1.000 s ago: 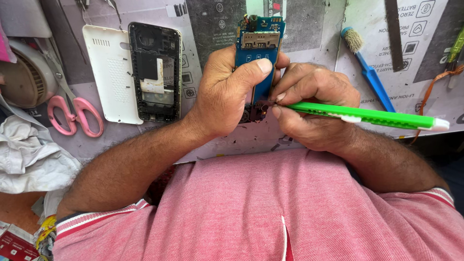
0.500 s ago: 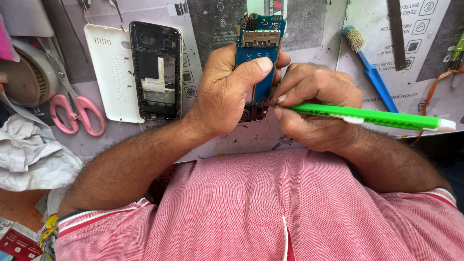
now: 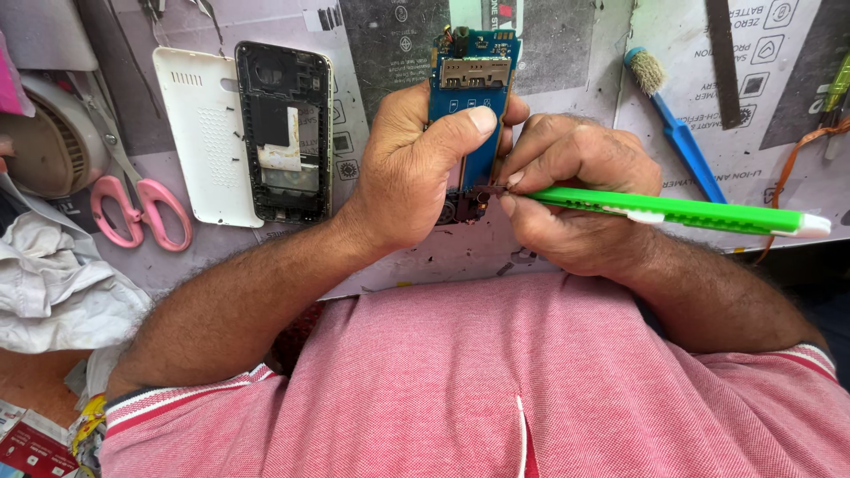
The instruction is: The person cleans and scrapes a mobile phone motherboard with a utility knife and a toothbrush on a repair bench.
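My left hand [image 3: 416,173] grips a blue phone circuit board [image 3: 472,88] upright over the bench, thumb pressed across its face. My right hand [image 3: 575,195] holds a green pen-shaped tool [image 3: 682,211] like a pencil, its tip touching the lower edge of the board near my left palm. The board's bottom end is partly hidden by both hands.
A black open phone frame [image 3: 283,133] and a white back cover [image 3: 197,133] lie to the left. Pink-handled scissors [image 3: 137,208] and a white cloth [image 3: 62,283] sit further left. A blue brush [image 3: 677,133] and a metal file [image 3: 722,62] lie at the right.
Both hands stay nearly still on the board. The green tool has shifted only slightly at the board's lower edge.
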